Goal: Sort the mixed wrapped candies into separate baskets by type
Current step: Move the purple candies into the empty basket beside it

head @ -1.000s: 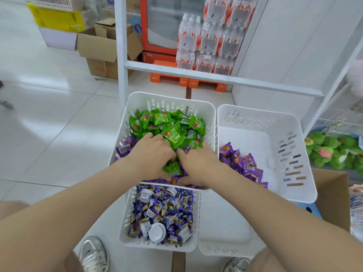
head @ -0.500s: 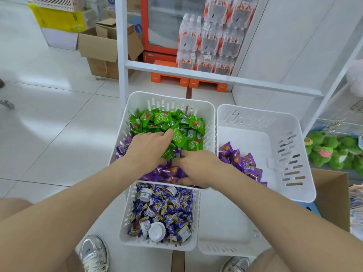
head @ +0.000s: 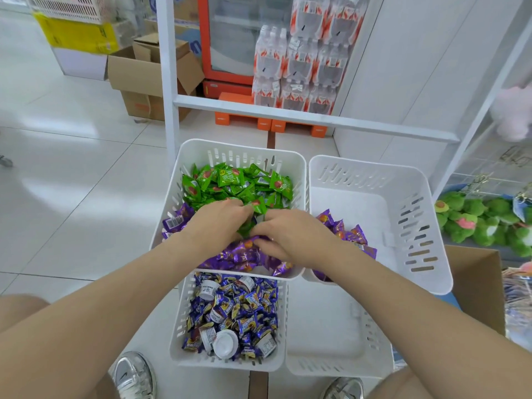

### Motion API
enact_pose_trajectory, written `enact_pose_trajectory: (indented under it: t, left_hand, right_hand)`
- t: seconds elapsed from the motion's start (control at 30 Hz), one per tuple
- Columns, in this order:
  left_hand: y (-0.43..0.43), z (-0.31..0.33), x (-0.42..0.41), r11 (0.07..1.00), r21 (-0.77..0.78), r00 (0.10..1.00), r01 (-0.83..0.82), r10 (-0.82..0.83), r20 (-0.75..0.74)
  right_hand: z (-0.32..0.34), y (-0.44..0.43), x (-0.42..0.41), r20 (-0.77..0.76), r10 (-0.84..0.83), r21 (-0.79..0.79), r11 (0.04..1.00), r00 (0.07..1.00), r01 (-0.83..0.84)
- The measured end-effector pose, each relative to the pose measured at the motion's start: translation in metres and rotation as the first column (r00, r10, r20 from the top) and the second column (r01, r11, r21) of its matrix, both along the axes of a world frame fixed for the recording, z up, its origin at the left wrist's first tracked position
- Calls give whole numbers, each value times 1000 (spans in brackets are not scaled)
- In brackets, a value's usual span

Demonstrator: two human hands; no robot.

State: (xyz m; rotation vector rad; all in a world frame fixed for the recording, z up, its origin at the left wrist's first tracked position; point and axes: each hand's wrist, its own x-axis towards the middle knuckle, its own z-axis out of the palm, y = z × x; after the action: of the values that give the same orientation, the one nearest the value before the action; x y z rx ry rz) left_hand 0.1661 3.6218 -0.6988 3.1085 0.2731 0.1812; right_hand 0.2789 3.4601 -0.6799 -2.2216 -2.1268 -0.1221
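Right hand [head: 290, 234] slightly forward — beside left hand [head: 221, 223]

Centre basket [head: 244, 151]: smooth white slotted plastic. Inside it, green candies [head: 230, 180] and purple candies [head: 239, 256]: glossy crinkled film wrappers. Left of it, floor [head: 72, 197]: glossy tile. Beyond it, cardboard box [head: 144, 73]: matt. Right of it, plush toys [head: 483, 220]: fuzzy cloth.

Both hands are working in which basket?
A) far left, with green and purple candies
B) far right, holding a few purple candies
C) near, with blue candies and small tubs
A: the left hand and right hand both sit among the green candies and purple candies in that basket.
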Motion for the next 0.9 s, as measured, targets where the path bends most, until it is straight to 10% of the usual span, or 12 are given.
enact_pose_trajectory:
  t: [0.23, 0.57, 0.73, 0.9]
  left_hand:
    - [0, -4, 6, 963, -270, 996, 25, -2, 85]
    - [-38, 4, 10, 981, -150, 991, 124, -131, -34]
    - [-37, 16, 7, 995, 20, 990, 102, -100, -96]
    - [-23, 34, -12, 999, 41, 991, 28, -22, -134]
  right_hand:
    - [43, -44, 6, -314, -363, 383, 797, 877, 467]
    - [40, -82, 29, -89, -867, -84, 496, 490, 864]
    - [38, -87, 36, -37, -843, -202, 532, 537, 822]
    - [45, -62, 11, -176, -588, 87, 789, 789, 608]
